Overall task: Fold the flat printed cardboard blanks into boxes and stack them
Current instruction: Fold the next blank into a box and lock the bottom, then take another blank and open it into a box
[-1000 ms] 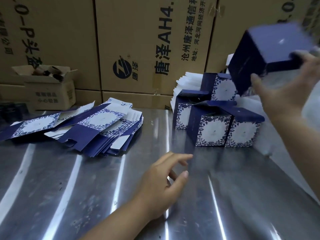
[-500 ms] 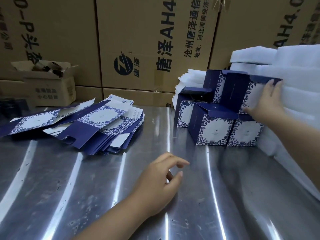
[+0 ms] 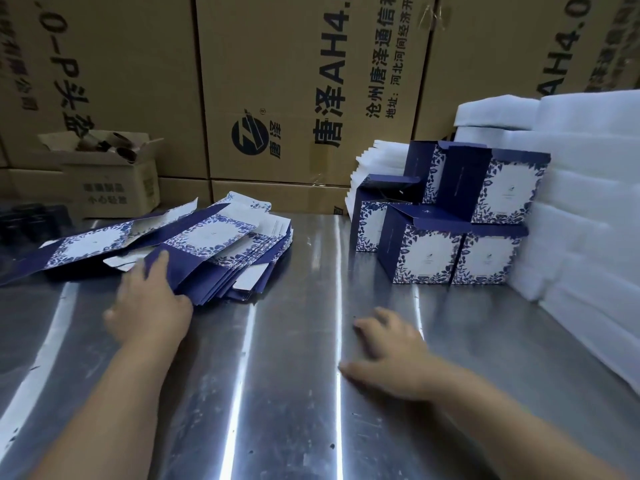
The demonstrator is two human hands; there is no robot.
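Note:
A fanned pile of flat blue-and-white floral blanks (image 3: 221,251) lies on the steel table (image 3: 294,375) at the left. My left hand (image 3: 149,303) rests on the near edge of the top blank, fingers stretched over its dark blue panel. Folded boxes (image 3: 426,251) stand at the right in two layers; the newest box (image 3: 498,188) sits on top of the front row. My right hand (image 3: 388,355) hovers low over the table's middle, fingers relaxed, holding nothing.
White foam sheets (image 3: 571,209) are stacked along the right side behind the boxes. Large brown cartons (image 3: 294,81) wall off the back. A small open carton (image 3: 114,178) of tape cores stands at the back left, beside dark objects (image 3: 31,220).
My right hand set the folded box on top of the stack, let go and drew back to the table's middle. My left hand moved left onto the pile of blanks.

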